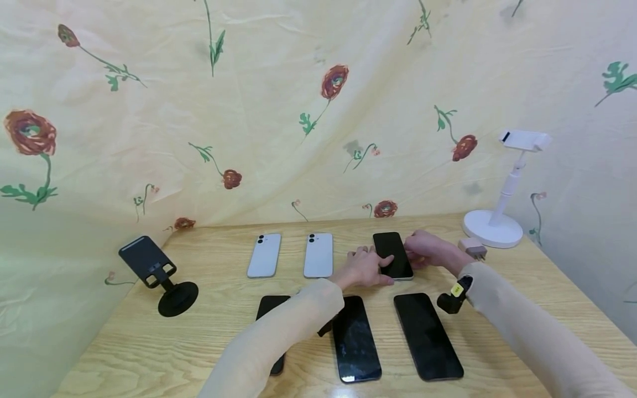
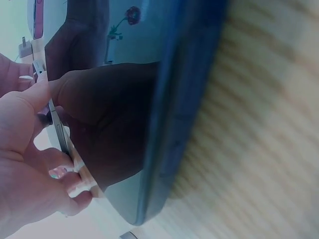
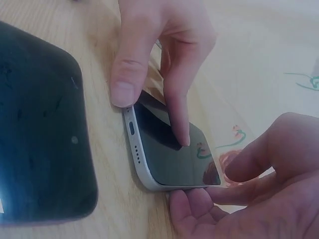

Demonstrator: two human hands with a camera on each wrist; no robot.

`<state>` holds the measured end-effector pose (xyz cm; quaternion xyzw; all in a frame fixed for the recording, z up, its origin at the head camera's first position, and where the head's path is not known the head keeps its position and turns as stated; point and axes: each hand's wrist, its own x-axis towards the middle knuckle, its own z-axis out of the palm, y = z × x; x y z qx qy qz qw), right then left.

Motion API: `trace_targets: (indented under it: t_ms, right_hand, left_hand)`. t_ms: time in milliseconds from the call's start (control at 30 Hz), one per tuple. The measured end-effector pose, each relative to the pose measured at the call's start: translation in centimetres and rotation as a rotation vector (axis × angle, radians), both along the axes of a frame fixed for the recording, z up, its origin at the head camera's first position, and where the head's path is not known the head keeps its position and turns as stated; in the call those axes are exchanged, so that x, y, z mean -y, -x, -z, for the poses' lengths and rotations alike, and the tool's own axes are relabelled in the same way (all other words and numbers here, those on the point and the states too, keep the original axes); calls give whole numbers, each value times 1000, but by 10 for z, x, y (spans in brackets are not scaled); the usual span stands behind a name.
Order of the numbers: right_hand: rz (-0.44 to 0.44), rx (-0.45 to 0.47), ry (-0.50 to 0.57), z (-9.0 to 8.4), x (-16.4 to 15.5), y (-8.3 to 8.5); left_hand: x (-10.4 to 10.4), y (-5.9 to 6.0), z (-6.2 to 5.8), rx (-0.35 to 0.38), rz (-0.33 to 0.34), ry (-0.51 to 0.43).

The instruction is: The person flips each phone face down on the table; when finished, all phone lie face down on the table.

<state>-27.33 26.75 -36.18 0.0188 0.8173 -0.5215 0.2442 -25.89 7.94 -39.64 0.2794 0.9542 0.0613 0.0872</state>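
Observation:
A smartphone (image 1: 390,249) with a dark screen and a pale frame lies screen up at the back right of the table. My left hand (image 1: 365,267) grips its near left corner, one digit at the bottom edge beside the charging port and another fingertip on the screen. From the other side, my right hand (image 1: 429,250) holds the long edge, its bent fingertips (image 3: 194,203) tucked low against the side. The same phone (image 3: 169,142) fills the middle of the right wrist view. In the left wrist view a larger dark phone (image 2: 124,124) hides part of the left hand's work.
Two white phones (image 1: 265,255) lie back up on the left. Nearer are three dark phones, including one (image 1: 429,337) at right; my left sleeve partly covers another. A black stand (image 1: 178,298) is far left; a white stand (image 1: 492,228) and charger plug (image 1: 473,248) are at right.

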Motion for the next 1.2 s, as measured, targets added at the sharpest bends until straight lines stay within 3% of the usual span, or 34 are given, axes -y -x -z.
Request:
trace_targets:
  t_ms: [267,733,867,1200]
  right_hand:
    - [31,18,31,1,-2,2]
    - [4,-29,125,1,-10,-3]
    - [8,-50,110,-1,-11,-4]
    - [-19,-89,120,-6,-7,-7]
  left_hand:
    - [2,2,1,-9,17,-11]
    - [5,4,-2,-83,132,-29]
    - [5,3,-2,-59,120,-59]
    - [6,3,-2,83,54,-203]
